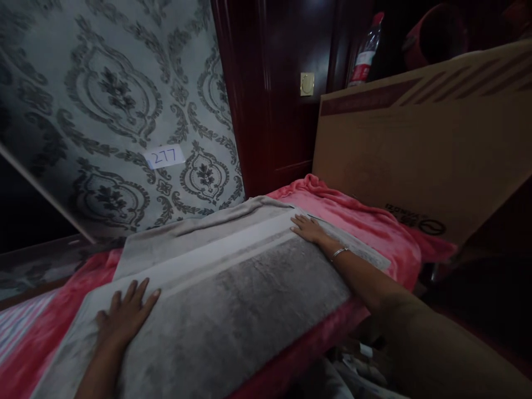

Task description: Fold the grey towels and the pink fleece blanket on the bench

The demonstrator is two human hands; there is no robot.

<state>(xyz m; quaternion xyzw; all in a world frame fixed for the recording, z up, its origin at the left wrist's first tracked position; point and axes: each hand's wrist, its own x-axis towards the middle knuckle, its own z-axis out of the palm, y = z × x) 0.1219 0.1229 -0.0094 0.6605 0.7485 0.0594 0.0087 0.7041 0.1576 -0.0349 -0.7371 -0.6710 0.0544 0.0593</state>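
A grey plush towel (249, 299) with a pale band (224, 249) across it lies spread out in front of me. Its far part looks folded, with a loose wrinkled edge (224, 213). My left hand (124, 313) rests on the near left part with fingers spread, touching the end of the pale band. At the band's right end, my right hand (306, 228) lies flat on the cloth, fingers stretched out. Neither hand grips the cloth. Under the towel is a pink-red plush blanket (357, 213), showing at the right, front and left.
A large cardboard box (415, 138) stands at the right, with a plastic bottle (366, 52) at its top edge. Patterned wallpaper (120, 100) with a "277" paper label (165, 157) is behind, beside a dark red wooden panel (274, 83). Striped fabric (25, 318) shows at the left.
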